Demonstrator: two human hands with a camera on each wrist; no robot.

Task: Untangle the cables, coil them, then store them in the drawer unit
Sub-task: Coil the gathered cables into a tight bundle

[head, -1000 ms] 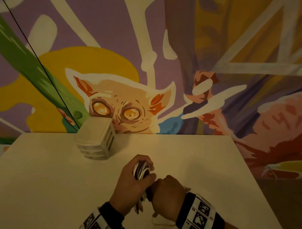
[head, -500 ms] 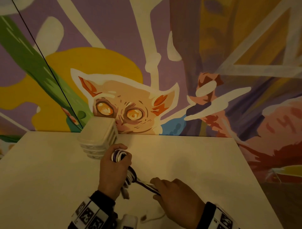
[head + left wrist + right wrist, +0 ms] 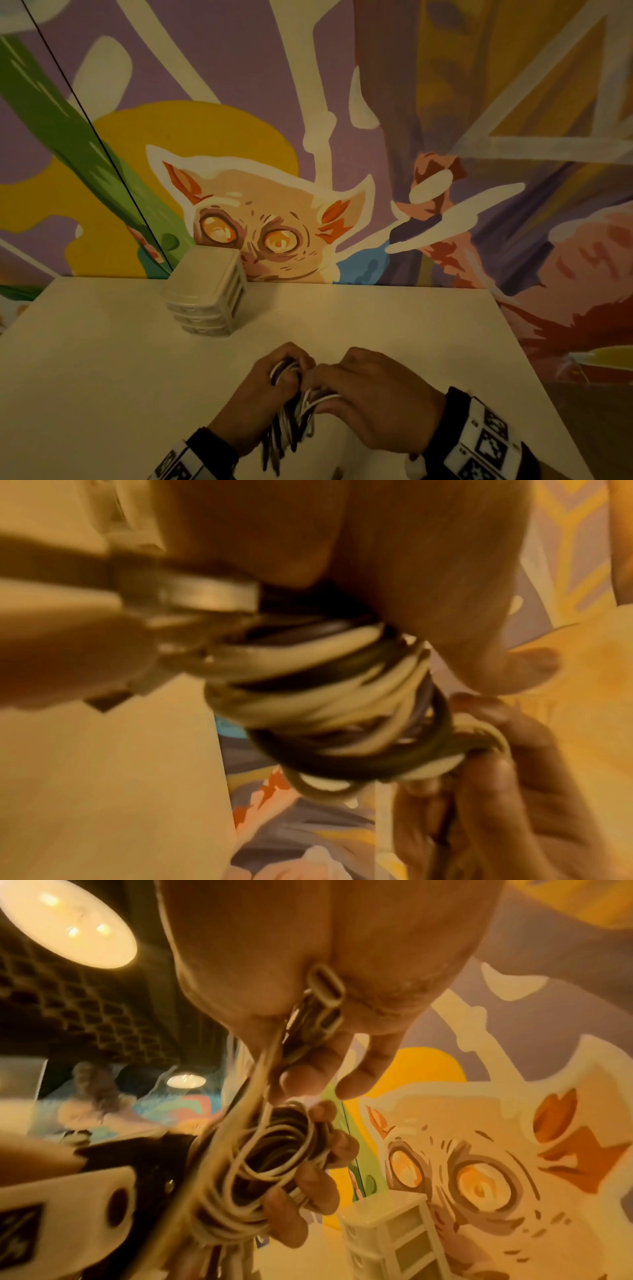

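A coil of black and white cables (image 3: 297, 413) hangs over the near middle of the white table (image 3: 102, 377). My left hand (image 3: 291, 370) grips it, fingers curled round the loops (image 3: 270, 1161). My right hand (image 3: 329, 377) sits against the left hand and pinches the loose cable strands, with plug ends (image 3: 325, 995) held in its fingers. In the left wrist view the coil (image 3: 342, 696) fills the middle and the right fingertips (image 3: 493, 750) hold its lower edge. The small white drawer unit (image 3: 205, 294) stands at the back, its drawers closed.
A painted mural wall (image 3: 445, 137) rises directly behind the table. The table's right edge (image 3: 534, 377) drops off to a dark floor. A thin black line (image 3: 102, 144) runs down the wall to behind the drawer unit. Ceiling lamps (image 3: 65, 920) show in the right wrist view.
Half a second ago my left hand held the coil out by the drawer unit with a strand stretched to the right hand. Now both hands are back together over the near table.
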